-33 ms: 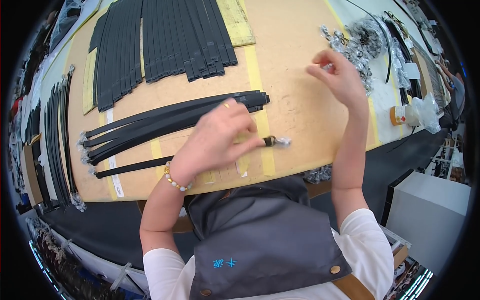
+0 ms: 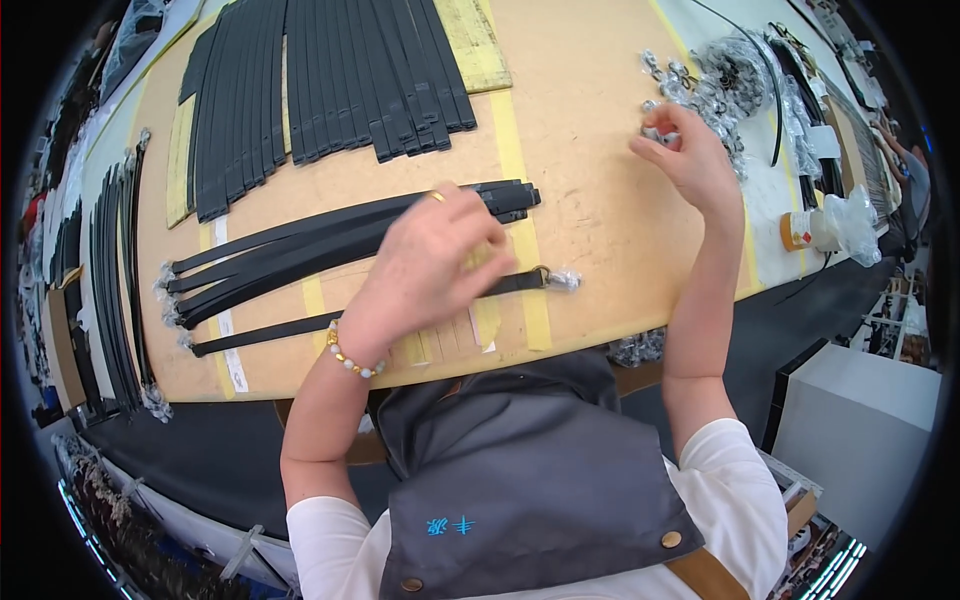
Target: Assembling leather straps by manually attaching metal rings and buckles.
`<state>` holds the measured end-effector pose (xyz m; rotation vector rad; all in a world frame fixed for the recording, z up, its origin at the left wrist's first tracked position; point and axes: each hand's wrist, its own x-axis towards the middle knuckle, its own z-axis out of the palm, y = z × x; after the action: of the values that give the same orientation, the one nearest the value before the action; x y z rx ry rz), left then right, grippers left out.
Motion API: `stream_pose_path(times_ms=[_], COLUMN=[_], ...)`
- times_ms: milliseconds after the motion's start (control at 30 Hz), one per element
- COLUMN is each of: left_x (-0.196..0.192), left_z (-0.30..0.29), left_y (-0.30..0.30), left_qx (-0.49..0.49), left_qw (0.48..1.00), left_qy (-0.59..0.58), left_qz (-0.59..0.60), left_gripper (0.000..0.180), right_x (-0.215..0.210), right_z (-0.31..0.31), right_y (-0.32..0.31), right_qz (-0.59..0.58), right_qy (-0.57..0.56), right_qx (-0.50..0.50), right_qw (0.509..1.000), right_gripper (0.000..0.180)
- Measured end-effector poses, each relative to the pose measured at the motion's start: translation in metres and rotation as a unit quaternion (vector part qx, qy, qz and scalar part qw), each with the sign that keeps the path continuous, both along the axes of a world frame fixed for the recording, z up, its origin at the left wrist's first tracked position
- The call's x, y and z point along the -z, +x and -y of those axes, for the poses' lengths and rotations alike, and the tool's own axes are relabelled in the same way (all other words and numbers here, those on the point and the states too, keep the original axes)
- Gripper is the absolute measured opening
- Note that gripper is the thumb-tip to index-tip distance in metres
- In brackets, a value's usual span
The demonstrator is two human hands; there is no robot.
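A black strap lies along the near part of the table, a metal ring and a plastic-wrapped clasp at its right end. My left hand, slightly blurred, hovers over its middle with thumb and forefinger apart, and seems to hold nothing. Just beyond lies a bunch of black straps with wrapped hardware on their left ends, partly covered by this hand. At the right, my right hand pinches thumb and forefinger together beside a pile of wrapped metal clasps. A small pale piece shows at those fingertips, too small to make out.
Rows of black straps lie on a yellow board at the back. More straps hang at the left edge. A small orange-and-white container stands right, beside crumpled clear plastic. Another person is at far right.
My left hand has drawn up and left from the near strap's right end, uncovering more of it. My right hand has shifted slightly right, toward the clasp pile.
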<state>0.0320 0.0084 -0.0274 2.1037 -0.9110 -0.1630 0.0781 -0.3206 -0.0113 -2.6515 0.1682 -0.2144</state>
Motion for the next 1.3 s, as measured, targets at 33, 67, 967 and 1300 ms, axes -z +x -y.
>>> stream_pose_path(times_ms=[33, 67, 967, 1300], left_x=[0.002, 0.006, 0.0, -0.001], left_z=[0.001, -0.002, -0.009, -0.005], left_y=[0.005, 0.007, 0.008, 0.004], left_qx=[-0.077, -0.11, -0.081, -0.086], left_qw=[0.989, 0.985, 0.938, 0.943], left_qy=[-0.001, 0.055, -0.284, -0.26], left_qz=[0.123, 0.122, -0.179, -0.191], left_gripper=[0.018, 0.021, 0.021, 0.019], right_x=[0.006, 0.011, 0.036, 0.039], right_z=[0.009, 0.013, -0.09, -0.099], right_y=[-0.002, -0.005, -0.012, -0.019], right_qz=[0.001, -0.011, -0.306, -0.303], right_qy=[0.0, 0.001, 0.86, 0.822], right_qx=[0.0, -0.024, -0.328, -0.288], right_qw=[1.0, 1.0, 0.242, 0.386], right_gripper=[0.027, 0.025, 0.015, 0.014])
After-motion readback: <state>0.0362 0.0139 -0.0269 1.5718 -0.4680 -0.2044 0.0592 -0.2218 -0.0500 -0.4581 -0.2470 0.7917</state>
